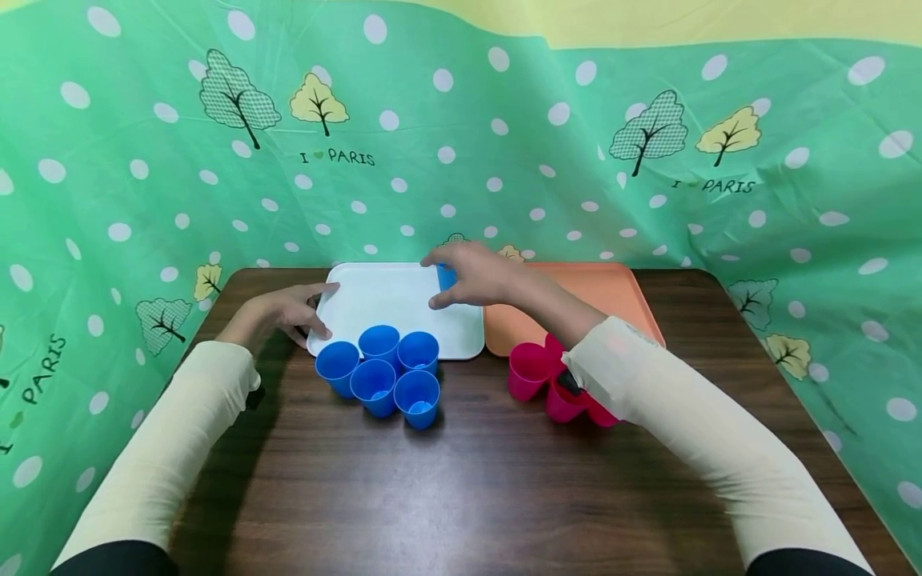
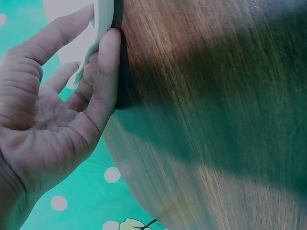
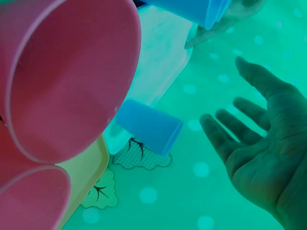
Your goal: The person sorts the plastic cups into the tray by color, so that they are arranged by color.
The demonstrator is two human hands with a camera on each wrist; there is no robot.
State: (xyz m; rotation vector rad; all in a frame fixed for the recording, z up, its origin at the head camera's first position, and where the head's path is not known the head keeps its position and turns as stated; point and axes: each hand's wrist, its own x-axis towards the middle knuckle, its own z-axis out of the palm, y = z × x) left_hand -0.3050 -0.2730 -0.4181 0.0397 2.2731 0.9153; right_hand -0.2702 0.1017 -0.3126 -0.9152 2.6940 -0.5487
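Observation:
A single blue cup (image 1: 447, 277) stands upside down at the far right corner of the white tray (image 1: 389, 300). My right hand (image 1: 436, 280) arches over it. In the right wrist view the right hand (image 3: 230, 100) has spread, straight fingers, and a gap separates it from the blue cup (image 3: 148, 124). My left hand (image 1: 320, 310) rests at the tray's left front corner. In the left wrist view the left hand (image 2: 98, 26) has relaxed fingers, the index finger lying along the white tray's rim (image 2: 103, 19) on the wooden table (image 2: 206, 96).
Several blue cups (image 1: 378, 372) cluster on the table in front of the white tray. Red cups (image 1: 533, 372) stand before the orange tray (image 1: 598, 292), partly hidden by my right sleeve. A green dotted cloth (image 1: 461, 144) walls the table on three sides.

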